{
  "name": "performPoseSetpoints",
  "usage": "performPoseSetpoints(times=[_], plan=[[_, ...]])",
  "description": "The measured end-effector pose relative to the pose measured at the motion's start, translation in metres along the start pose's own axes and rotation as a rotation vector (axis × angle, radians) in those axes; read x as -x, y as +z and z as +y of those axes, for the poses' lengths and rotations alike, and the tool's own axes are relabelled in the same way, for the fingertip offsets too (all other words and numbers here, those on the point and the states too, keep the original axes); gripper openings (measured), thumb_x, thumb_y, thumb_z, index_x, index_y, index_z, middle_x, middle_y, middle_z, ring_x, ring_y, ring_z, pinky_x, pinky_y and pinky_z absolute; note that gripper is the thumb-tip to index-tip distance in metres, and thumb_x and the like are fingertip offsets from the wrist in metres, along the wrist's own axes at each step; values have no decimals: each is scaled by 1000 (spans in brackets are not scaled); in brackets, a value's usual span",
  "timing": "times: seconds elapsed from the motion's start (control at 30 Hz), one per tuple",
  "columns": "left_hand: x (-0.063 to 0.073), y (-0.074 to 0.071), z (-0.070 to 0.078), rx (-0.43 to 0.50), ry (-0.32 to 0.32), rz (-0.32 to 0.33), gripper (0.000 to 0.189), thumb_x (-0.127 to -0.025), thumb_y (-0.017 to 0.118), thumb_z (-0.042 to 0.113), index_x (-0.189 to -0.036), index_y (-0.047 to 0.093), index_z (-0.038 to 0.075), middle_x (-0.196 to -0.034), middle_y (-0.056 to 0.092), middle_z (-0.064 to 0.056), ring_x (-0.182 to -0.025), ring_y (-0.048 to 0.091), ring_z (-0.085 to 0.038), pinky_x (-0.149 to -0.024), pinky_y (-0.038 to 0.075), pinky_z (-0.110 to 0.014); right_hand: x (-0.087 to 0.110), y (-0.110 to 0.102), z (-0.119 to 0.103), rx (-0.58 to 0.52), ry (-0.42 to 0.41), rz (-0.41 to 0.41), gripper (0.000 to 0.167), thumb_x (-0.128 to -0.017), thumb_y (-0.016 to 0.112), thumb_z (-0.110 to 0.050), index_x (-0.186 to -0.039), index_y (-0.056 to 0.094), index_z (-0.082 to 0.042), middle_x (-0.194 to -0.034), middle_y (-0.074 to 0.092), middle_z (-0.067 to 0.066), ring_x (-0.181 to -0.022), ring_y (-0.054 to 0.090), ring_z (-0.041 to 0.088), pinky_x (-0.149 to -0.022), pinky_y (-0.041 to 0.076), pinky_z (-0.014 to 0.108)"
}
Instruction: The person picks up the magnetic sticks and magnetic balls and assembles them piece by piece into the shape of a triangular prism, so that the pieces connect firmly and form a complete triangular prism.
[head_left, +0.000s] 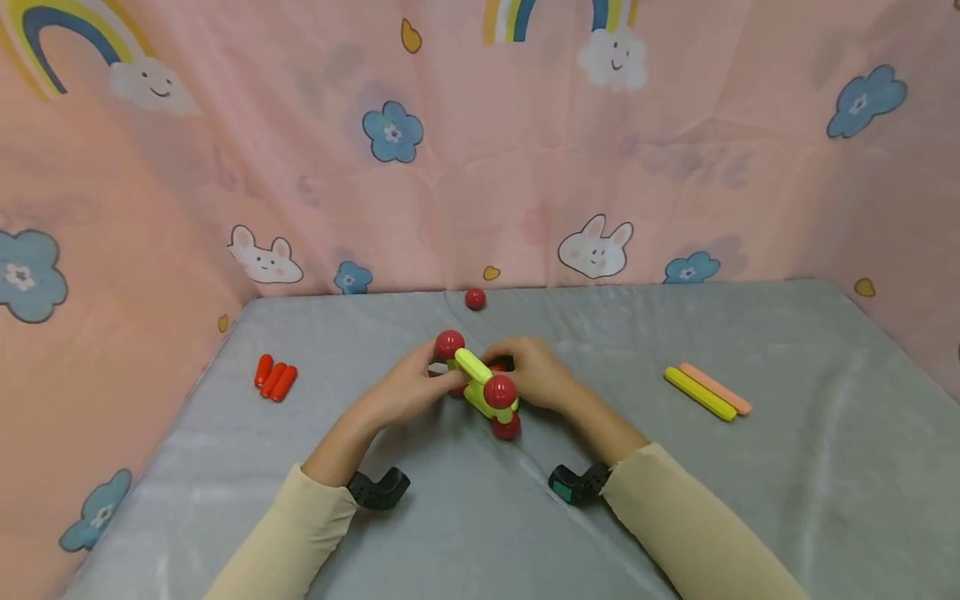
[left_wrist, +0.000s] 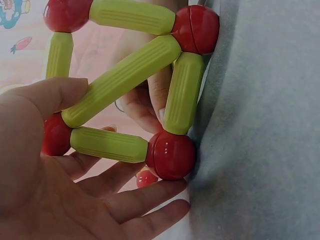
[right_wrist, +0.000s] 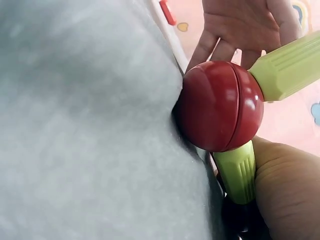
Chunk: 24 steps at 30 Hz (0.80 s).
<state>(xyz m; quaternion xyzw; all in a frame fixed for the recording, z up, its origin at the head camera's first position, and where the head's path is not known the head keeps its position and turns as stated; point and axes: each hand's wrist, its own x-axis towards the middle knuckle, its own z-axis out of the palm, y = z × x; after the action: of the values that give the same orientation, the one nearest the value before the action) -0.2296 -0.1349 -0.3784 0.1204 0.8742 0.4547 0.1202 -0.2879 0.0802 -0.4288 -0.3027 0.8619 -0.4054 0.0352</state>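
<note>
Between the two hands stands a frame of yellow-green magnetic rods joined by red balls, its lower balls on the grey cloth. My left hand grips its left side. In the left wrist view the thumb presses near the lower end of a diagonal rod, with the other fingers spread behind and below. My right hand holds the frame from the far right side, its curled fingers partly hidden by the rods. Close up in the right wrist view, a red ball joins two rods beside that hand.
A loose red ball lies at the back edge of the grey cloth. Several short red rods are grouped at the left. On the right, a long yellow rod lies alongside a peach rod. A patterned pink curtain hangs behind.
</note>
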Motion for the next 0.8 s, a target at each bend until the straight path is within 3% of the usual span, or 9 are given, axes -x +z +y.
performPoseSetpoints(times=[0.3, 0.6, 0.8], plan=[[-3, 4, -2, 25, -33, 4, 53, -97, 62, 36, -145, 48, 16, -146, 54, -7, -137, 50, -29, -111, 45, -53, 2, 0, 11, -192, 40, 59, 14, -91, 73, -11, -103, 78, -4, -103, 76, 11, -97, 64, 22, -87, 54, 34], [-8, 9, -11, 62, -49, 15, 55, -96, 63, 35, -146, 48, 16, -145, 53, -8, -134, 55, -33, -111, 45, -56, 4, 1, 21, -216, -7, 58, 13, -91, 74, -9, -102, 79, -6, -103, 77, 10, -98, 66, 21, -90, 53, 35], [-9, 6, -13, 99, -1, -1, 52, -97, 63, 32, -143, 49, 12, -146, 52, -10, -134, 56, -36, -112, 42, -57, 5, -3, 17, -227, -25, 61, 13, -89, 77, -10, -101, 79, -6, -100, 78, 9, -96, 66, 20, -87, 54, 33]])
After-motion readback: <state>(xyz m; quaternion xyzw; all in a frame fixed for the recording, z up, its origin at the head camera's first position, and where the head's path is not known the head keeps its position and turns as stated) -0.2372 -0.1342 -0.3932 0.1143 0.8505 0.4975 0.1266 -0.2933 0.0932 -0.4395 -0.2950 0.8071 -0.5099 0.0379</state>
